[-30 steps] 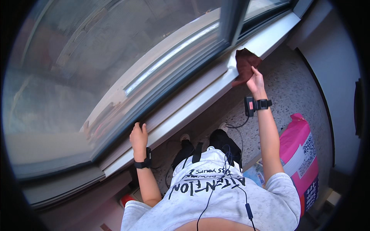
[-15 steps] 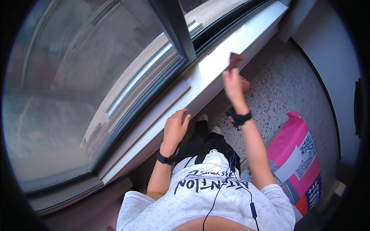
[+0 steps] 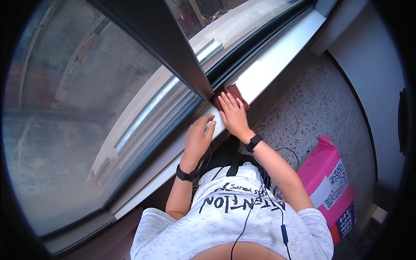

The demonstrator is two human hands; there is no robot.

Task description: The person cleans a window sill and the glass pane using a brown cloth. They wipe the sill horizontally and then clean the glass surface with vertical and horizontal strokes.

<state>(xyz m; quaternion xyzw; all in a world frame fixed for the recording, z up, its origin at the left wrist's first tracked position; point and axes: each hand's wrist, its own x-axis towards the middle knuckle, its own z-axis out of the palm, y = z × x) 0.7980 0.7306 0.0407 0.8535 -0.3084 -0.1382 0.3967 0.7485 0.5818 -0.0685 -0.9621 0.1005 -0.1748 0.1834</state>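
Cloth [image 3: 236, 92], brown and creased, lies on the sill [image 3: 277, 56] by the foot of the dark post [image 3: 173, 56], under the right hand [image 3: 235, 118]. At far left the pane [image 3: 65, 117] spreads, hazy, with a ledge beyond it. Next comes the left hand [image 3: 200, 136], a black band [image 3: 186, 174] on its wrist; its fingers bend and the thumb stands off, leaving a moderate gap with nothing that I can see in it. Whether its fingertips touch the sill, I can't tell.

Just beside it, the right hand lies over the cloth, fingers straight and slightly fanned, so it covers the cloth more than it clutches it. That is the fresh change: the cloth is no longer bunched in the moving hand farther right, near the sill's front edge; it has come down next to the post, and the two hands are now close together. To my eye, that means the cloth is being worked against the surface instead of carried. Farther right, the sill runs on pale and bright, above the speckled floor [image 3: 281, 104], and a pink package [image 3: 320, 169] sits beside the person's right forearm.
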